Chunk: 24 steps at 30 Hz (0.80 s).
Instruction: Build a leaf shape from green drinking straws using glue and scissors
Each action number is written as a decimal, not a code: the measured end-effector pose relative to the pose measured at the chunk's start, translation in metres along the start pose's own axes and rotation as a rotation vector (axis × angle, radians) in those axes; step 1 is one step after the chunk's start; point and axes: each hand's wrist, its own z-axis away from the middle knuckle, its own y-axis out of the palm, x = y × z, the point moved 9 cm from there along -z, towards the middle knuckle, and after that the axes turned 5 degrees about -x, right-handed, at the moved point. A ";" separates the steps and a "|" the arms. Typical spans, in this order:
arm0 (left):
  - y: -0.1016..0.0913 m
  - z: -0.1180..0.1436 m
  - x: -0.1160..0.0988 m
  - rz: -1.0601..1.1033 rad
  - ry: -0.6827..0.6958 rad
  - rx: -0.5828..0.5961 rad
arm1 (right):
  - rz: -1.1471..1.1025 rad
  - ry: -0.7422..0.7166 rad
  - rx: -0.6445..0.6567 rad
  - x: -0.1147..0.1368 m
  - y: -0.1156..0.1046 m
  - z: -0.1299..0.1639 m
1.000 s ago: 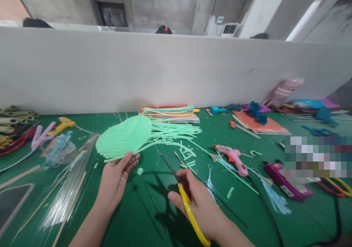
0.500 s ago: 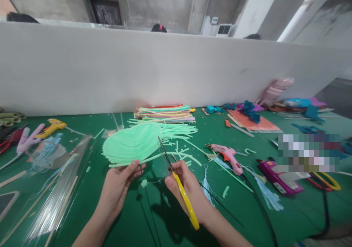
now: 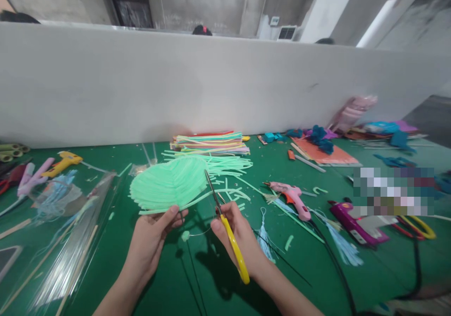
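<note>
My left hand [image 3: 151,236] holds the lower edge of a light green ribbed foam leaf [image 3: 169,182] above the green table [image 3: 183,278]. My right hand [image 3: 239,238] grips yellow-handled scissors [image 3: 225,227], whose dark blades point up and touch the leaf's right edge. A small green foam scrap [image 3: 184,235] lies on the table between my hands. Long green strips trail from the leaf to the right.
A stack of coloured foam sheets [image 3: 209,143] and loose green strips [image 3: 229,165] lie behind the leaf. A pink glue gun [image 3: 292,198] and a purple one [image 3: 355,224] sit on the right, clear plastic sleeves [image 3: 66,245] on the left. A white partition wall [image 3: 211,86] closes the back.
My right hand has brought the scissors up from the table to the leaf's right edge. My left hand has shifted the leaf slightly right and nearer.
</note>
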 end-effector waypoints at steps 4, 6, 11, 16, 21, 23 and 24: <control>0.000 0.000 0.001 0.000 -0.012 -0.003 | 0.014 -0.006 -0.021 -0.001 -0.001 -0.002; 0.001 -0.001 0.002 0.004 -0.017 -0.007 | -0.001 -0.012 -0.016 0.000 0.000 -0.002; 0.001 -0.001 0.003 0.010 -0.033 -0.017 | -0.048 -0.030 0.002 0.004 0.001 0.000; 0.001 0.000 0.004 0.009 -0.045 -0.017 | -0.049 -0.036 0.009 0.007 0.002 0.000; 0.002 0.000 0.005 -0.001 -0.044 -0.015 | 0.001 -0.042 -0.017 0.006 0.000 -0.002; 0.002 0.001 0.005 -0.002 -0.045 -0.013 | 0.031 -0.042 -0.037 0.006 -0.001 -0.002; 0.003 0.001 0.005 -0.003 -0.047 -0.011 | 0.042 -0.042 -0.046 0.006 -0.002 -0.002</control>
